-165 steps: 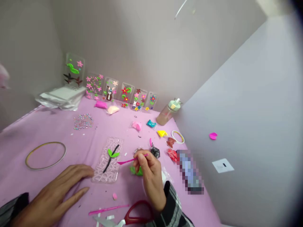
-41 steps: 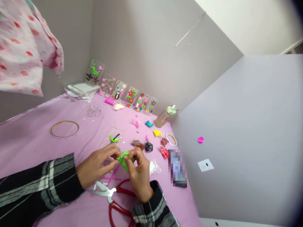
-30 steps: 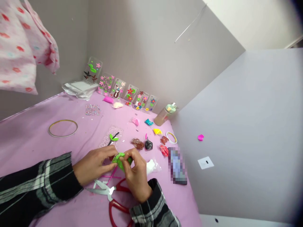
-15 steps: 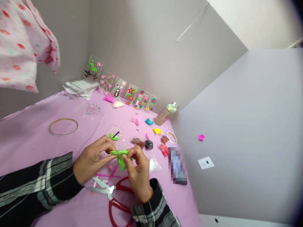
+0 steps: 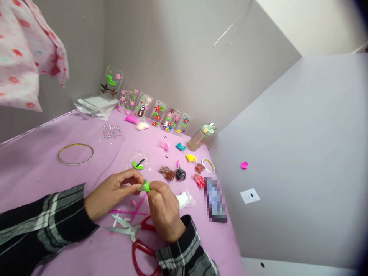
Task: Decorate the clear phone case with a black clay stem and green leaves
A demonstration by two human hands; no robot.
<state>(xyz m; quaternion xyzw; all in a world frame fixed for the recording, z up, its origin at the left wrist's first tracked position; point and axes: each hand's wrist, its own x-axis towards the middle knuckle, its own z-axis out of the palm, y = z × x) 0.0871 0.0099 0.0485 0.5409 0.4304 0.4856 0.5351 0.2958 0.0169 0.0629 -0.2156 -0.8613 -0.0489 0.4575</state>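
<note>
Between both hands is a small packet of bright green clay (image 5: 146,186) in clear plastic, partly hidden by fingers. My left hand (image 5: 116,191) pinches its left end between thumb and fingers. On its right end my right hand (image 5: 164,205) is closed, fingers curled in. Just behind them lies a clear phone case (image 5: 137,157) bearing green leaf shapes (image 5: 138,165) and a dark stem. Red-handled scissors (image 5: 133,232) rest with blades apart below the hands, the right hand covering part of one handle. Thin pink sticks (image 5: 138,207) cross near the blades.
Brown (image 5: 167,173), black (image 5: 180,174), red (image 5: 199,180) and yellow (image 5: 191,158) clay packets lie to the right, near a phone (image 5: 215,199). A bottle (image 5: 201,137) stands by the wall. Decorated cases (image 5: 159,112) lean along the back. A bangle (image 5: 75,154) lies left.
The green packet, spread and hanging down before, is now bunched smaller between the fingers. My right hand has turned and its fingers have curled in more.
</note>
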